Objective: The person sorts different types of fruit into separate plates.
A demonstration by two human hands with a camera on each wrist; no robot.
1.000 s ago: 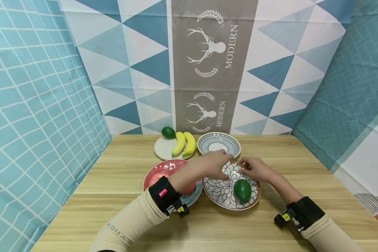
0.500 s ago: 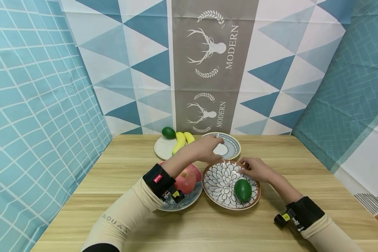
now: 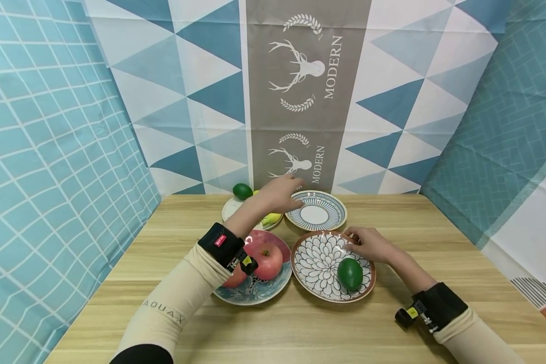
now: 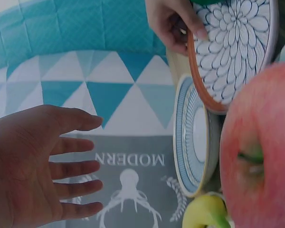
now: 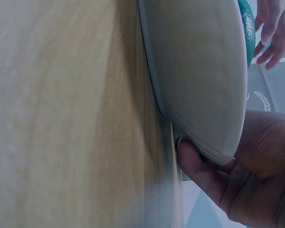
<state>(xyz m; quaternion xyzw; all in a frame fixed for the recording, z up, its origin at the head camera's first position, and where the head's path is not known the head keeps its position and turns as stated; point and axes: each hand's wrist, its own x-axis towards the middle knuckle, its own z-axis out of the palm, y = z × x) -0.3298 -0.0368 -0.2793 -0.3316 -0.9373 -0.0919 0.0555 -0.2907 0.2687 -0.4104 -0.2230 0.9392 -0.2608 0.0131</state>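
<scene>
**Backdrop and Work Surface**

A light wood-grain table [image 3: 391,212] fills the lower field. At 12 o'clock hangs a cloth of blue and white triangles [image 3: 186,101] with a central grey banner [image 3: 307,91] bearing antlered deer heads and the word MODERN. At 9 o'clock, a teal grid-pattern cloth [image 3: 50,167]; at 3 o'clock, a teal herringbone cloth [image 3: 505,131]. Lighting is even.

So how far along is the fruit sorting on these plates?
Apples and a green fruit already sit on the front plates. The right hand holds the flower plate by its rim; the open left hand hovers over the bananas. The striped plate lies bare.
</scene>
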